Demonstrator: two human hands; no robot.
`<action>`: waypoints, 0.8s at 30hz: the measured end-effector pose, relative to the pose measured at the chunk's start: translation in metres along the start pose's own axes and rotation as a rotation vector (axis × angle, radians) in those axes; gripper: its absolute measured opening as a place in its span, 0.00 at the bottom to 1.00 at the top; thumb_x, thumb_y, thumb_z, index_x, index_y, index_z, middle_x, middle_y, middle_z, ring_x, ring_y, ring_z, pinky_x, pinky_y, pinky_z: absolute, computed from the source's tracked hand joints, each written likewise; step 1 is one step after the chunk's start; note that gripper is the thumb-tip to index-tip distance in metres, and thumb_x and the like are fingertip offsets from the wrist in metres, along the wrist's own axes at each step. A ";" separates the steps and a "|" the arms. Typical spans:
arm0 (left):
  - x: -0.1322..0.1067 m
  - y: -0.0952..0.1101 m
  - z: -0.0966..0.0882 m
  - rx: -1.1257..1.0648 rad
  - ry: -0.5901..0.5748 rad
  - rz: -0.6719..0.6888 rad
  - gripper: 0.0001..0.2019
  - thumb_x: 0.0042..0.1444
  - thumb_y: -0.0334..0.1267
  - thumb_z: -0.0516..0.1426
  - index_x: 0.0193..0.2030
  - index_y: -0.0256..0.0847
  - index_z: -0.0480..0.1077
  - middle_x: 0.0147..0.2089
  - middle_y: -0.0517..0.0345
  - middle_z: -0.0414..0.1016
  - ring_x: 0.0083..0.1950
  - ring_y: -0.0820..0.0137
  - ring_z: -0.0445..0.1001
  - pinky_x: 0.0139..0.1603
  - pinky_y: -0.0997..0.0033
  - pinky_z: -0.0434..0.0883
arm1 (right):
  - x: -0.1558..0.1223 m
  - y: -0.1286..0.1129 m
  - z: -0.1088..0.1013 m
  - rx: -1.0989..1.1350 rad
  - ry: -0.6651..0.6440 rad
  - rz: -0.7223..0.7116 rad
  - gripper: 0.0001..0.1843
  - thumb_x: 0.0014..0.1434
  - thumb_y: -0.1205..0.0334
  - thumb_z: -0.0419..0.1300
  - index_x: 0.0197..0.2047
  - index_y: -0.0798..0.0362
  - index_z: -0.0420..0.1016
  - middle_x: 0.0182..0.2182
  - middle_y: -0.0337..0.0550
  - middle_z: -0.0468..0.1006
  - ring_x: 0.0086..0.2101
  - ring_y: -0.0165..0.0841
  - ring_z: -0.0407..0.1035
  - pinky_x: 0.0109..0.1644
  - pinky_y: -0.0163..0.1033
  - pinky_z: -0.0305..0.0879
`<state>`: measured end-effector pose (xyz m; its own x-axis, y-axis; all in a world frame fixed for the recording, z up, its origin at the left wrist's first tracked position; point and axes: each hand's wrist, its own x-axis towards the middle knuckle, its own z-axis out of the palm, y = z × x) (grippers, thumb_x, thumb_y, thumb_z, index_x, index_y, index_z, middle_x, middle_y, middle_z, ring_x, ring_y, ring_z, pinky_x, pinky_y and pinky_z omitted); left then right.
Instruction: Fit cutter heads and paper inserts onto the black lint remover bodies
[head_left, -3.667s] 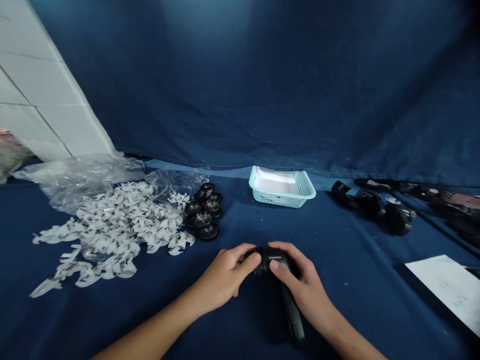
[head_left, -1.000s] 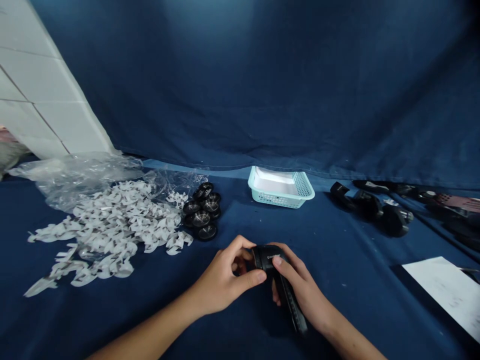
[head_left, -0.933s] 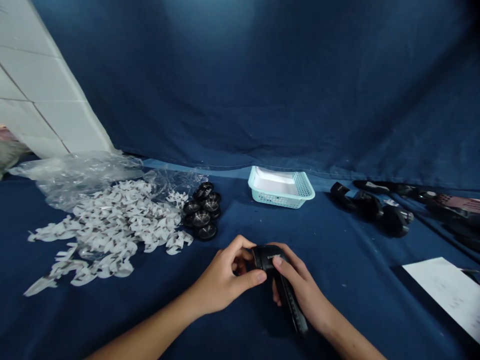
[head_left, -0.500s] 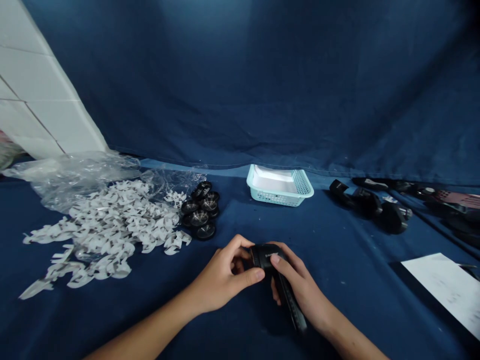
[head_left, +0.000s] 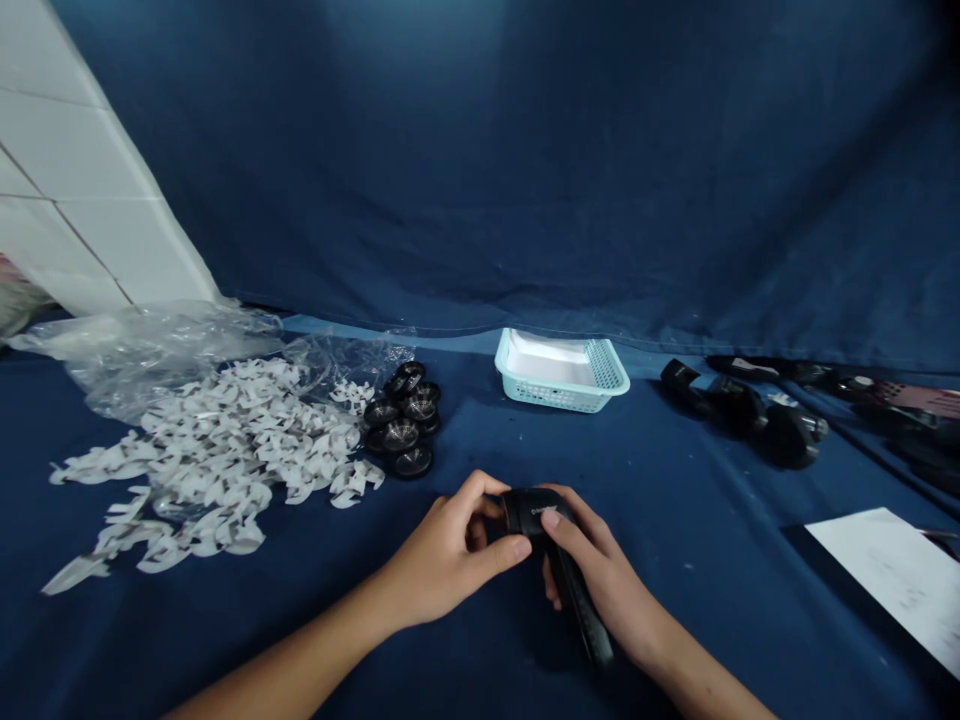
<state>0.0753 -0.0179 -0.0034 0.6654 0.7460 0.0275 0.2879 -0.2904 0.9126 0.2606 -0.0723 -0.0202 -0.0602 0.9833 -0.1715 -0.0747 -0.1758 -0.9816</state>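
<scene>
Both my hands are on a black handheld appliance (head_left: 538, 512) with a rounded head, pale lettering and a long handle slanting down to the right; its exact kind is unclear. My left hand (head_left: 446, 560) is closed around the left end of the head, thumb in front and fingertips behind. My right hand (head_left: 600, 560) wraps the body where head and handle meet, its thumb lying on top near the lettering. The face of the left end is hidden by my left fingers. Several black round covers (head_left: 400, 434) with a fine pattern are stacked beyond my left hand.
White plastic pieces (head_left: 247, 440) lie heaped on the left, before clear plastic bags (head_left: 165, 340). A light-blue basket (head_left: 559, 393) with white paper inside stands at the back. On the right are black appliance parts (head_left: 739, 405) and a white sheet (head_left: 889, 570).
The view has shifted very slightly. Both hands keep nearly the same hold on the black appliance, whose head looks turned a little under my left fingers.
</scene>
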 end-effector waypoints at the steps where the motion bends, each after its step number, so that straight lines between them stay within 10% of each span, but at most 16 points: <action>1: 0.000 0.000 0.000 0.006 0.000 -0.001 0.18 0.60 0.49 0.57 0.50 0.43 0.60 0.38 0.60 0.74 0.30 0.74 0.66 0.30 0.72 0.63 | 0.000 0.000 0.000 -0.002 -0.002 -0.001 0.27 0.61 0.41 0.55 0.53 0.54 0.66 0.15 0.30 0.68 0.15 0.26 0.63 0.20 0.29 0.61; 24: 0.001 -0.003 0.002 0.007 0.030 -0.045 0.21 0.59 0.52 0.57 0.53 0.41 0.61 0.38 0.58 0.76 0.28 0.74 0.65 0.29 0.71 0.62 | 0.001 -0.001 0.001 0.009 0.012 0.055 0.31 0.59 0.39 0.55 0.55 0.55 0.65 0.14 0.30 0.67 0.15 0.27 0.64 0.20 0.29 0.62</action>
<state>0.0761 -0.0175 -0.0067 0.6308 0.7760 -0.0016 0.3220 -0.2598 0.9104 0.2597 -0.0712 -0.0196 -0.0523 0.9726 -0.2265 -0.0811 -0.2302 -0.9698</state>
